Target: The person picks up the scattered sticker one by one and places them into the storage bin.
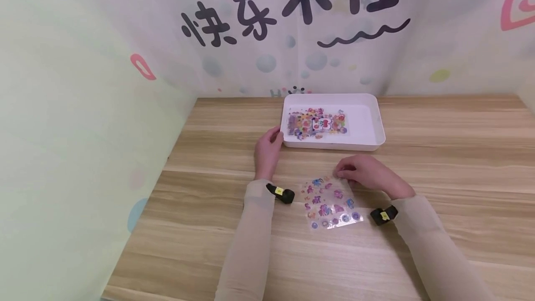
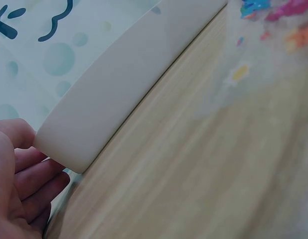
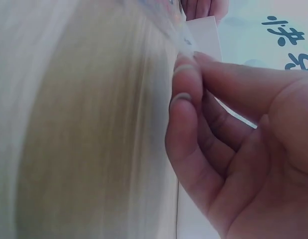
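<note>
With thumb and fingers at its left front corner, my left hand (image 1: pixel 268 152) holds the white tray (image 1: pixel 334 145). In the left wrist view the thumb of the left hand (image 2: pixel 24 169) meets the tray wall (image 2: pixel 109 89), and the other fingers curve below that corner. My right hand (image 1: pixel 368 173) pinches the top right corner of a clear sticker sheet (image 1: pixel 330 201) printed with small pink, purple and blue figures. The right wrist view has the sheet's corner (image 3: pixel 186 42) between thumb and forefinger of the right hand (image 3: pixel 233 129).
Inside the tray, toward its left, lie more colourful sticker sheets (image 1: pixel 317 123). The wooden table (image 1: pixel 451 161) runs up to a printed cloth backdrop (image 1: pixel 259 27) behind the tray, with a pale cloth wall (image 1: pixel 75 129) on the left. Each wrist wears a black camera (image 1: pixel 284 194).
</note>
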`<state>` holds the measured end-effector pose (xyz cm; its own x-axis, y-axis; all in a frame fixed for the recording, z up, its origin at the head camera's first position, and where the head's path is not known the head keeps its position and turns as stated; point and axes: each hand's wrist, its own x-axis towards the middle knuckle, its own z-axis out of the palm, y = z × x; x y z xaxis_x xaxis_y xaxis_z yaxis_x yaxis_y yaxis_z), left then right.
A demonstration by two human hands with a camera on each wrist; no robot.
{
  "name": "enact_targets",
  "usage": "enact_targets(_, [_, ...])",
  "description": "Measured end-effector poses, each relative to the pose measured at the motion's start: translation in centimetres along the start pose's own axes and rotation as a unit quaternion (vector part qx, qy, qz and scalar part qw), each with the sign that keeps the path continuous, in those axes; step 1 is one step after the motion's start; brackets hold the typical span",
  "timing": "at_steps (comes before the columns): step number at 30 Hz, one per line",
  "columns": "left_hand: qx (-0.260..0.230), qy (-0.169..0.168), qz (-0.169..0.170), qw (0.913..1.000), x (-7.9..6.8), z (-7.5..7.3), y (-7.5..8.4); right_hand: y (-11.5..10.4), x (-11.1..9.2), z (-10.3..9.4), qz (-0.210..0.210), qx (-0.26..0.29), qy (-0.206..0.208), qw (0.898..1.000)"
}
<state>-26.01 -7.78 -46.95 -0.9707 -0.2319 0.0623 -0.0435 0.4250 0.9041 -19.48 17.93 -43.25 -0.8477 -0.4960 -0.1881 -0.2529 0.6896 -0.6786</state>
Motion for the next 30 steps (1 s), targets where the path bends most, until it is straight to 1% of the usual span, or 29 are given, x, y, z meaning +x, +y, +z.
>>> enact_targets(5, [0.003,0.001,0.002,1.0,0.0,0.0,-0.1,0.3,0.0,-0.2,-0.002,0.004,0.001,1.0])
enact_targets(9, [0.002,0.001,0.002,1.0,0.0,0.0,-0.1,0.8,-0.1,-0.5,0.004,0.026,0.013,1.0])
enact_targets(15, [-0.003,-0.001,0.002,1.0,-0.1,-0.1,-0.1,1.7,-0.3,-1.2,-0.002,0.065,0.036,0.997])
enact_targets(21, [0.0,-0.002,0.0,1.0,-0.2,-0.2,0.0,2.5,-0.8,-2.0,0.01,0.115,0.042,0.992])
enact_targets(26, [0.002,0.002,0.003,1.0,-0.2,-0.1,0.0,2.7,-1.5,-2.9,0.028,0.135,0.053,0.989])
enact_targets(30, [0.0,0.003,0.006,1.0,-0.1,-0.1,0.1,2.8,-1.9,-3.6,0.032,0.157,0.063,0.985])
